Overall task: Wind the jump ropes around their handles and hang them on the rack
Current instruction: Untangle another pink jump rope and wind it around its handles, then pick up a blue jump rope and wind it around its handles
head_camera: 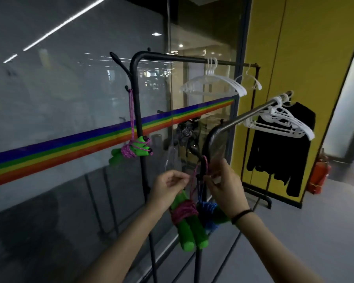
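The left hand [169, 185] pinches a thin pink cord [193, 180] between thumb and fingers, just above a wound jump rope [187, 218]. This rope has two green foam handles [192, 233] side by side, pointing down, with pink cord wrapped many times around their upper part. The bundle hangs below the left hand and between both wrists. The right hand [223, 182] is closed on the upper part of the same pink loop, near a small black hook [201, 160] on the near rack [213, 135]; the loop passes around or beside the hook, but I cannot tell if it already sits on it. The right wrist wears a black band [241, 215].

Just behind the pink bundle, partly hidden by the right wrist, hangs a second jump rope with blue cord [207, 209] and green handles.

Further to the left, a third wound rope [135, 150] with pink cord and green handles hangs by its loop from a side hook [129, 89] of the black clothes rack [139, 58]. White hangers [211, 82] hang on its top bar. More white hangers [280, 119] and a black garment [282, 152] hang on the near rack's bar to the right. A red fire extinguisher [318, 174] stands by the yellow wall [294, 48]. A rainbow stripe [49, 152] runs across the glass wall behind.
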`<state>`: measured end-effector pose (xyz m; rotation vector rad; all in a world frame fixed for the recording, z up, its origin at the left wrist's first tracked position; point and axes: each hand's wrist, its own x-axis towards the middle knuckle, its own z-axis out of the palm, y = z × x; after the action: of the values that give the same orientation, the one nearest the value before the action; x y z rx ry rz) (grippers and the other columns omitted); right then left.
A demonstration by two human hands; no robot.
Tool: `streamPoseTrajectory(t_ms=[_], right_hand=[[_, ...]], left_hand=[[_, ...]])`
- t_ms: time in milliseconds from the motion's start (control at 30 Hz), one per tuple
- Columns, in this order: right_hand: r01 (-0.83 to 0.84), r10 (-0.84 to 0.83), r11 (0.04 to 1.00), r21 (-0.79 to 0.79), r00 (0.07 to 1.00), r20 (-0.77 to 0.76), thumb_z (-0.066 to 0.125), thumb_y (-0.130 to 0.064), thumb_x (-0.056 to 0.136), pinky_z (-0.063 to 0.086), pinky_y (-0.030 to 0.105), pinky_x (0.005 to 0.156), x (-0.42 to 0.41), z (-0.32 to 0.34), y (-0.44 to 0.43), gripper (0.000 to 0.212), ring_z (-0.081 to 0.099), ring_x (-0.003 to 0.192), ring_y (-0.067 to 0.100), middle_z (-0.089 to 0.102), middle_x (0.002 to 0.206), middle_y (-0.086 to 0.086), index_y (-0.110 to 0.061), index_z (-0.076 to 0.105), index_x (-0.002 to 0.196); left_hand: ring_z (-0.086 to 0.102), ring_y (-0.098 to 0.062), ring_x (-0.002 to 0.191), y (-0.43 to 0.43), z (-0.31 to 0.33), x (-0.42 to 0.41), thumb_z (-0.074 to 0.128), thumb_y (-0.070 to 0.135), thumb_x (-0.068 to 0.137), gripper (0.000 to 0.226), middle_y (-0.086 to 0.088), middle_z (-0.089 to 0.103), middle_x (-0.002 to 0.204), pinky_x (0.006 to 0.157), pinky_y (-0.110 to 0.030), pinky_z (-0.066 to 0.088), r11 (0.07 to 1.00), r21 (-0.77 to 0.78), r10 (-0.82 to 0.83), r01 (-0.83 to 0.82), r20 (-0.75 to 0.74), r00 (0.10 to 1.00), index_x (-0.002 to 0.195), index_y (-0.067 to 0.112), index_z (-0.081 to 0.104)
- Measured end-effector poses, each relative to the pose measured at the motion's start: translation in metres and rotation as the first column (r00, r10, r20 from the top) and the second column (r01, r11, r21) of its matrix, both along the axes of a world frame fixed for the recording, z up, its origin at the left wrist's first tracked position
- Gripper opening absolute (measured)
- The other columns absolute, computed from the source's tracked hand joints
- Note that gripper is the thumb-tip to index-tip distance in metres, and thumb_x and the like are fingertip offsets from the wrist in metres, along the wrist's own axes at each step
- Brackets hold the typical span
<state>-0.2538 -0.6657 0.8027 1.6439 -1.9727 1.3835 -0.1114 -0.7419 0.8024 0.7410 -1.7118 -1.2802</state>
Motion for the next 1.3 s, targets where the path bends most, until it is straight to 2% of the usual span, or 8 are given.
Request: streamPoseTrajectory(t_ms=[133, 233, 333, 500, 633, 867, 1067, 1300], right_hand=[[-0.172, 0.176, 0.983, -0.066, 0.983, 0.052, 0.059, -0.012, 0.086, 0.047, 0.023, 0.064, 0.002, 0.012, 0.02, 0.01, 0.058, 0.078, 0.016, 0.06, 0.091, 0.003, -0.015, 0.053, 0.094], [-0.408, 0.407, 0.913, -0.022, 0.903, 0.137, 0.058, -0.012, 0.086, 0.043, 0.02, 0.06, 0.007, 0.016, 0.046, 0.005, 0.06, 0.069, 0.014, 0.064, 0.079, 0.002, -0.016, 0.057, 0.085], [-0.67, 0.646, 0.74, 0.049, 0.73, 0.223, 0.055, -0.019, 0.079, 0.045, 0.021, 0.065, 0.023, 0.002, 0.079, 0.01, 0.06, 0.07, 0.011, 0.064, 0.073, -0.004, -0.027, 0.056, 0.073], [-0.905, 0.832, 0.396, 0.153, 0.424, 0.357, 0.055, -0.003, 0.08, 0.045, 0.03, 0.068, 0.077, -0.035, 0.16, 0.032, 0.057, 0.07, 0.012, 0.061, 0.071, -0.011, -0.032, 0.056, 0.068], [-0.971, 0.857, 0.129, 0.202, 0.212, 0.47, 0.055, -0.001, 0.08, 0.042, 0.025, 0.063, 0.131, -0.044, 0.233, 0.03, 0.053, 0.062, 0.01, 0.058, 0.067, -0.008, -0.029, 0.058, 0.069], [-0.913, 0.842, -0.234, 0.334, -0.019, 0.539, 0.057, -0.006, 0.085, 0.049, 0.028, 0.067, 0.235, -0.056, 0.386, 0.025, 0.059, 0.066, 0.012, 0.062, 0.069, -0.004, -0.026, 0.059, 0.07], [-0.896, 0.825, -0.269, 0.352, -0.026, 0.564, 0.055, -0.006, 0.088, 0.04, 0.006, 0.055, 0.293, -0.085, 0.521, 0.018, 0.054, 0.054, -0.006, 0.059, 0.066, -0.006, -0.018, 0.06, 0.076], [-0.891, 0.766, -0.236, 0.388, 0.075, 0.639, 0.053, -0.001, 0.086, 0.041, 0.005, 0.055, 0.338, -0.122, 0.651, 0.028, 0.054, 0.056, -0.002, 0.059, 0.067, -0.002, -0.024, 0.055, 0.069]], left_hand=[[0.061, 0.001, 0.054, 0.041, 0.007, 0.02, 0.06, 0.0, 0.085, 0.017, 0.001, 0.066, 0.067, 0.058, -0.016, 0.05, 0.985, 0.068, 0.159, -0.156, -0.032, 0.987, 0.077, 0.013, 0.066], [0.058, 0.002, 0.05, 0.092, 0.001, 0.034, 0.057, 0.002, 0.088, 0.015, 0.0, 0.065, 0.067, 0.055, -0.011, 0.049, 0.951, 0.112, 0.297, -0.289, -0.068, 0.952, 0.081, 0.012, 0.065], [0.055, 0.001, 0.046, 0.16, -0.021, 0.053, 0.055, 0.003, 0.09, 0.016, 0.007, 0.065, 0.055, 0.05, -0.011, 0.046, 0.872, 0.157, 0.484, -0.463, -0.13, 0.866, 0.081, 0.011, 0.065], [0.054, -0.001, 0.043, 0.29, -0.053, 0.092, 0.055, 0.001, 0.089, 0.022, 0.006, 0.063, 0.046, 0.048, -0.012, 0.046, 0.62, 0.321, 0.776, -0.716, -0.119, 0.619, 0.074, 0.015, 0.064], [0.052, -0.001, 0.041, 0.401, -0.064, 0.127, 0.054, -0.002, 0.089, 0.023, 0.006, 0.061, 0.043, 0.045, -0.012, 0.044, 0.497, 0.324, 0.861, -0.805, -0.067, 0.505, 0.072, 0.012, 0.062], [0.052, 0.002, 0.04, 0.588, -0.077, 0.198, 0.049, -0.002, 0.092, 0.015, 0.006, 0.061, 0.044, 0.046, -0.009, 0.044, 0.245, 0.329, 0.966, -0.912, -0.009, 0.257, 0.084, 0.003, 0.06], [0.051, 0.0, 0.044, 0.732, -0.113, 0.271, 0.049, 0.001, 0.091, 0.025, 0.006, 0.061, 0.053, 0.051, -0.011, 0.047, 0.206, 0.326, 0.965, -0.923, 0.089, 0.247, 0.076, 0.013, 0.064], [0.052, 0.002, 0.042, 0.867, -0.148, 0.312, 0.048, 0.002, 0.093, 0.026, 0.008, 0.061, 0.046, 0.049, -0.01, 0.046, 0.265, 0.404, 0.922, -0.876, 0.159, 0.352, 0.073, 0.013, 0.061]])
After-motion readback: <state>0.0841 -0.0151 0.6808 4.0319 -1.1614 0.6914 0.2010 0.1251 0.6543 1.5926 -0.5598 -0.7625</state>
